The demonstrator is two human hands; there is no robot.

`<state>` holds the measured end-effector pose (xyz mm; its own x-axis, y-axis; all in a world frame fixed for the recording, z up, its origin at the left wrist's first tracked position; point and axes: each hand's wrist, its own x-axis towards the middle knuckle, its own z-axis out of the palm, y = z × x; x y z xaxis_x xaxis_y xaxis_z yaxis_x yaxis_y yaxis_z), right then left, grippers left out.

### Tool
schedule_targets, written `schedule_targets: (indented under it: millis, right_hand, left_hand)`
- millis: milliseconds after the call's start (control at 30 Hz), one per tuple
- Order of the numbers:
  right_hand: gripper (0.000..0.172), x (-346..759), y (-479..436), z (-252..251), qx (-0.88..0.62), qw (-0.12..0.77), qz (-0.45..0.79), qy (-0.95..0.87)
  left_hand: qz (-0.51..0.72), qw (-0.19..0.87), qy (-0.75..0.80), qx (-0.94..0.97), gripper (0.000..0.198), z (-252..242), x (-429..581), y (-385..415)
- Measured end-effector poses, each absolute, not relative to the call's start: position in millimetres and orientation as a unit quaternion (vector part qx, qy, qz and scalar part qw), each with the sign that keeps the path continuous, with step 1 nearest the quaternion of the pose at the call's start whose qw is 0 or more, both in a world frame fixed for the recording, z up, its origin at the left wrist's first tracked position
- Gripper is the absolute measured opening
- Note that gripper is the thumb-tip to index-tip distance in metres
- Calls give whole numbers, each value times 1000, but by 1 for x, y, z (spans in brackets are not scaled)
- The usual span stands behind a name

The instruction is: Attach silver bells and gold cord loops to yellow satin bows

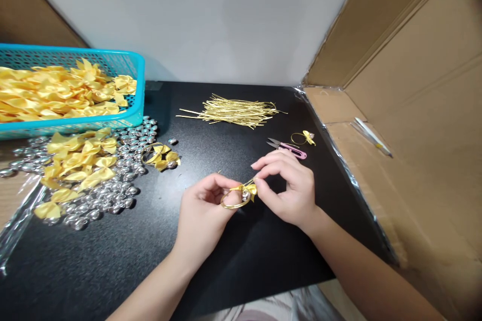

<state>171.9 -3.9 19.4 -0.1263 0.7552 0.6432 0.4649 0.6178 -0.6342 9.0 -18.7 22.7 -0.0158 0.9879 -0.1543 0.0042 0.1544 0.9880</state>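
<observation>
the left hand's (203, 208) grip is closed on a gold ring (233, 206) with a yellow bow (251, 190) and silver bead (246, 195), above a black table (113, 271). the right hand's (289, 188) grip pinches thin wire ends (249, 181) beside the bow. from the ring: gold wire bundle (239, 112) at twelve o'clock, pink-handled snips (299, 152) between one and two, turquoise basket (140, 85) at ten.
</observation>
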Motion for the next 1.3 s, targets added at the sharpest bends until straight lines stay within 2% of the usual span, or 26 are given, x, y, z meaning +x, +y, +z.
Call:
schedule_targets:
  millis: [167,367,733,1033,1300]
  right_hand:
    - [14,162,-9,15,-460,553,183,-670]
    - [17,161,-12,9,-421,598,211,-649]
    - [15,157,-14,11,-409,610,298,-610]
    - [13,159,-9,14,-423,617,416,-517]
    - [15,162,-7,14,-412,604,389,-561]
  left_hand:
    - [486,473,540,499,4,22,12,-24]
    - [494,445,532,524,9,20,13,-25]
    - [472,534,526,465,13,26,13,-19]
    - [468,666,449,369,12,8,9,-19]
    - [474,647,445,398,17,18,12,-21]
